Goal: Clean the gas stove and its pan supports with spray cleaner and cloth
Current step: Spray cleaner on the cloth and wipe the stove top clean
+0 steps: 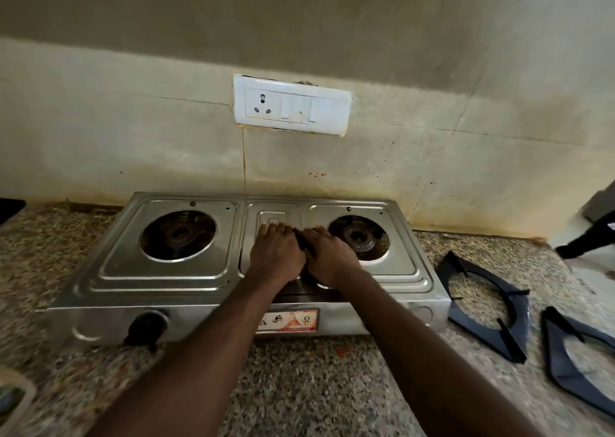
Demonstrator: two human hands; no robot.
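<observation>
A two-burner stainless steel gas stove [166, 280] stands on a speckled granite counter against the wall. Both burners are bare. My left hand [276, 253] and my right hand [327, 257] rest side by side on the stove's middle panel, pressing down on a dark cloth [304, 242] that shows only between and under them. Two dark pan supports lie on the counter to the right of the stove, one near the stove [489, 306] and one at the right edge [579, 360].
A white socket and switch plate [293, 107] is on the stained wall above the stove. A black knob [146, 328] sticks out of the stove's front. A dark object [589, 237] lies at the far right, and a container corner [13, 400] shows at the bottom left.
</observation>
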